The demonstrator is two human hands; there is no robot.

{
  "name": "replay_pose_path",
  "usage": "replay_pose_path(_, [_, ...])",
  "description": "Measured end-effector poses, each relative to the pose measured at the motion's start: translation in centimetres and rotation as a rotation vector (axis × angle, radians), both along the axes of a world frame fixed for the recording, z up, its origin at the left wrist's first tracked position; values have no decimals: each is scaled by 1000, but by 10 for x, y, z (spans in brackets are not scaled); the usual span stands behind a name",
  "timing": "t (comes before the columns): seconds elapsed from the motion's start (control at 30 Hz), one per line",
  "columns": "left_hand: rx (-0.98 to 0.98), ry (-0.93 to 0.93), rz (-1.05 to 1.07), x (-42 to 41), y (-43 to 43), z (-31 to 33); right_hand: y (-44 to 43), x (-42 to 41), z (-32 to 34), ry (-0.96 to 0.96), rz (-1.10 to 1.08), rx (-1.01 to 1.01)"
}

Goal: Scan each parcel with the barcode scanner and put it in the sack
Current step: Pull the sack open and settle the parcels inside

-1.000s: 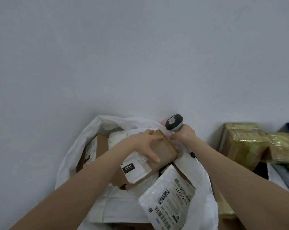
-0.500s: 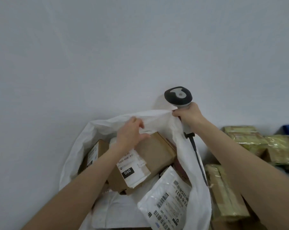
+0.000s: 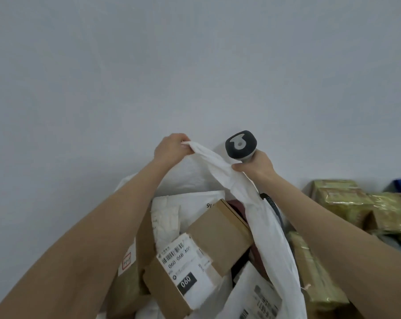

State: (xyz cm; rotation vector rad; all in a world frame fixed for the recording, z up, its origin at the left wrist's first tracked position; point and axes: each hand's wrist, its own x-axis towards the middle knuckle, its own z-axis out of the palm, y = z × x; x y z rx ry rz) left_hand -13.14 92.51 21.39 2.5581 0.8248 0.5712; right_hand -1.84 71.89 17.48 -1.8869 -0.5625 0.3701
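Since the earlier frames, the left grip (image 3: 172,149) has been taken off the cardboard box (image 3: 220,236) and moved up to the rim of the sack (image 3: 271,238). The rim has been raised higher by both grips.

**State of the grips**
- Left grip: closed around the bunched white rim of the sack.
- Right grip (image 3: 256,165): closed around the handle of the barcode scanner (image 3: 240,145), whose head is pointed upward. The sack rim is also pinched between the thumb and a finger of this grip.

**Progress**
- Several parcels are already contained in the sack: the cardboard box, labelled "060", a white mailer (image 3: 195,203) behind it and a poly mailer (image 3: 257,293) with barcodes in front.
- Whether each was scanned cannot be told.
- Gold-wrapped parcels (image 3: 347,203) are stacked outside the sack, to the right. These are judged to be still outstanding, so the task is taken as partly complete.

**Position relative to the grips**
- The cardboard box lies tilted inside the sack, below and between the two grips, and is touched by neither.
- The gold-wrapped parcels lie lower than the right grip and well apart from it, beyond the sack wall.
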Motion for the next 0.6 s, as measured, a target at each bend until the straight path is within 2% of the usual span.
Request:
replay_pose_path(0.1, [-59,214,-85,-25,2,-23,9,-11,9,-74,-7,-131])
replay_pose_path(0.23, [-102,297,107,-81,26,-41,10,-24,33,-179,30,-252])
replay_pose_path(0.4, [-181,356,310,-146,24,-63,18,-56,57,-49,230,-170])
replay_pose_path(0.47, [-192,349,409,-163,17,-72,23,-76,53,61,325,-146])
replay_pose_path(0.6, [-303,290,548,-186,9,-84,33,-113,25,110,399,-73])
